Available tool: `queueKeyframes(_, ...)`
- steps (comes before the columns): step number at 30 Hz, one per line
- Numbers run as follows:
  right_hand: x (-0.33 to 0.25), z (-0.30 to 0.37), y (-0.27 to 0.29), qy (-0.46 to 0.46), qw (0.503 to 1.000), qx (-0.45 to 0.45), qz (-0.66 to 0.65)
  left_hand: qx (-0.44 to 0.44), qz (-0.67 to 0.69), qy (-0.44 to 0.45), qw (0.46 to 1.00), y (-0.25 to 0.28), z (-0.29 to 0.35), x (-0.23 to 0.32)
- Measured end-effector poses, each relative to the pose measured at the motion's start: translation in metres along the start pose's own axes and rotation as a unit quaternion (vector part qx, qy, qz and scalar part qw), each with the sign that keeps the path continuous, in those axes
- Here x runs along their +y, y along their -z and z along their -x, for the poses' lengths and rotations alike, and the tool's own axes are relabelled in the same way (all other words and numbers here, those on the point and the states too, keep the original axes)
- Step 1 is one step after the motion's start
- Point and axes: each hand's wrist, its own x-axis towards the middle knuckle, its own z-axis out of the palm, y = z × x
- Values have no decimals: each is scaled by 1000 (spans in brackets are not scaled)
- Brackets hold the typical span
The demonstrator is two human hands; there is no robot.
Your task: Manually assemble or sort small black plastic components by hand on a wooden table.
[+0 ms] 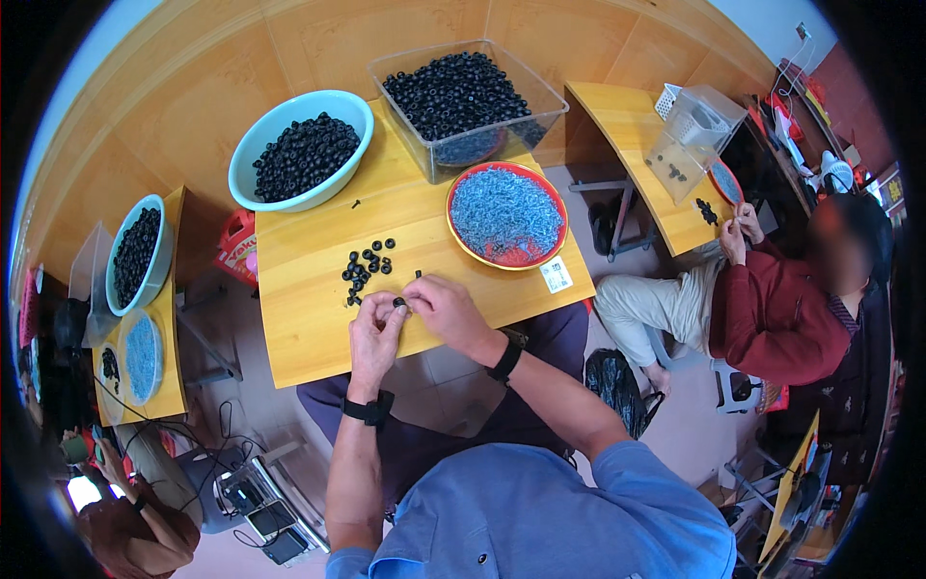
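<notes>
Yellow table: left hand holds black ring.

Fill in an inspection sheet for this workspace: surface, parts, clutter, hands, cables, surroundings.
Surface: yellow wooden table, white label near right edge.
Job's things: loose black parts in front of the hands; more in a light blue basin and a transparent bin; small blue-grey pieces in a red tray.
Clutter: black bag low to the right; red basket left of the table.
Hands: left hand pinches a black part; right hand close beside it, grip unclear.
Cables: black cables near dark devices at lower left.
Surroundings: co-worker in dark red on the right; another person at lower left.
</notes>
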Motion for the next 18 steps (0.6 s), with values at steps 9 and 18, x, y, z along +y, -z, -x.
queueKeyframes(9, 6, 1, -4, 20, 999, -28, 28, 0, -14, -8, 1000, 1, -1, 5)
queueKeyframes(18, 13, -5, 5, -44, 996, -79, -10, -4, -21, -9, 1000, -2, 1, 10)
